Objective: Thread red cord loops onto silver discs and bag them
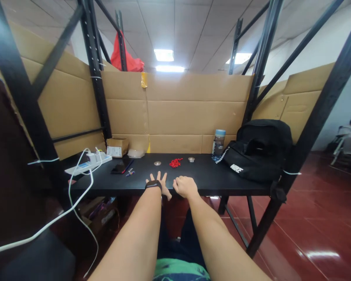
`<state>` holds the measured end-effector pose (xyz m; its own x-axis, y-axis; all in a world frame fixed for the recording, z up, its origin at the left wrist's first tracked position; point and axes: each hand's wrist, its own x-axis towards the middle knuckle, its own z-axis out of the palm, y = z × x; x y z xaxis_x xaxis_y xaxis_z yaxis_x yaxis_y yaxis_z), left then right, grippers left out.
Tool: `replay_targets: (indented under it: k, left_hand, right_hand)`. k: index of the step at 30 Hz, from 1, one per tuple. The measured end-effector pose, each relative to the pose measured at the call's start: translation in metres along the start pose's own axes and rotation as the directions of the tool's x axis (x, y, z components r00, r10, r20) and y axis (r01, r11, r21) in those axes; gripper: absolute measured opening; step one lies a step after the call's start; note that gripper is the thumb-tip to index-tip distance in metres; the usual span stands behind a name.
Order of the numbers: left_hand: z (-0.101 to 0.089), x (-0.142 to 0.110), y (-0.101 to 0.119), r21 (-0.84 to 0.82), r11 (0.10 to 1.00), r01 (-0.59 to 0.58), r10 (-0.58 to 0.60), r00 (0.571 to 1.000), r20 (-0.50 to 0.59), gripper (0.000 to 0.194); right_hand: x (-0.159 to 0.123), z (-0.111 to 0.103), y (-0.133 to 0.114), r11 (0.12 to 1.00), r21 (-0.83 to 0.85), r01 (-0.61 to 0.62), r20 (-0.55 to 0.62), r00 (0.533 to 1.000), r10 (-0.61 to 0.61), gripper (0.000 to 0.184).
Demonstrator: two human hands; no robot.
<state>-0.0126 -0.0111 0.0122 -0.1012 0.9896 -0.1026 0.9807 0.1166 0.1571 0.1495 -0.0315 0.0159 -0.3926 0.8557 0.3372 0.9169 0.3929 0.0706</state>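
Sitting mid-surface, well back from the front edge: small red heap (175,162), bead-like, individual pieces too small to make out. Small round clear-looking disc (157,163) to its left, small shiny round dish (191,159) to its right, both near the heap, neither touching it.

Left hand (160,185): at the front edge of the surface (204,177), back up, fingers spread wide, nothing in its grip. Dark watch (153,184) on that wrist. Right hand (185,186): just beside it, apart, fingers curled into a fist; can't tell if anything's inside. Both hands short of the red heap, not touching it.

Further left: small trinket (130,172), blurred, just beside a dark flat phone-like device (122,166). Behind those, open cardboard box (117,147) and a translucent plastic item (136,153) next to it. White power strip (89,164) at the left end, plugs in, white cable (51,223) trailing off toward the lower left.

Right side: upright bottle (218,145) with blue lid, next to a black backpack (257,152) marked NIKE. Cardboard panels (175,113) stand behind, black metal frame (259,66) around.
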Motion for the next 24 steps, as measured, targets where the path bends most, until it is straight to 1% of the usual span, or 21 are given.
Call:
replay_targets:
  k: [2, 5, 8, 13, 16, 19, 21, 22, 24]
  left_hand:
    - [0.005, -0.004, 0.005, 0.036, 0.999, 0.010, -0.010, 1.000, -0.020, 0.131]
    - [0.010, -0.010, 0.015, 0.070, 0.997, 0.045, -0.041, 0.997, -0.060, 0.124]
    - [0.011, -0.011, 0.021, 0.081, 0.994, 0.074, -0.066, 0.994, -0.092, 0.114]
    - [0.014, -0.006, 0.022, 0.070, 0.990, 0.120, -0.110, 0.985, -0.136, 0.088]
    - [0.016, -0.002, 0.022, 0.050, 0.991, 0.123, -0.115, 0.982, -0.147, 0.081]
    - [0.014, 0.000, 0.023, 0.010, 0.995, 0.101, -0.099, 0.983, -0.156, 0.084]
    - [0.009, 0.003, 0.024, -0.030, 0.997, 0.069, -0.073, 0.984, -0.161, 0.092]
    - [0.007, 0.005, 0.024, -0.053, 0.998, 0.042, -0.050, 0.985, -0.163, 0.097]
    - [0.001, 0.014, 0.024, -0.106, 0.993, -0.050, 0.032, 0.986, -0.165, 0.103]
  right_hand:
    - [0.002, 0.003, 0.000, 0.999, -0.006, -0.031, 0.018, 0.999, 0.032, 0.045]
    - [0.006, 0.003, 0.000, 0.999, -0.010, -0.051, 0.034, 0.998, 0.051, 0.042]
    - [0.008, -0.001, 0.000, 0.999, -0.007, -0.051, 0.039, 0.998, 0.051, 0.040]
    - [0.008, -0.007, -0.001, 0.998, 0.008, -0.060, 0.064, 0.996, 0.060, 0.040]
    - [0.007, -0.010, -0.001, 0.998, 0.020, -0.066, 0.091, 0.994, 0.064, 0.039]
    - [0.007, -0.014, -0.003, 0.997, 0.027, -0.078, 0.114, 0.991, 0.074, 0.038]
    - [0.008, -0.017, -0.003, 0.995, 0.030, -0.091, 0.125, 0.988, 0.087, 0.037]
    - [0.010, -0.018, -0.003, 0.995, 0.033, -0.097, 0.128, 0.987, 0.092, 0.037]
    - [0.019, -0.022, 0.001, 0.993, 0.043, -0.109, 0.131, 0.986, 0.102, 0.036]
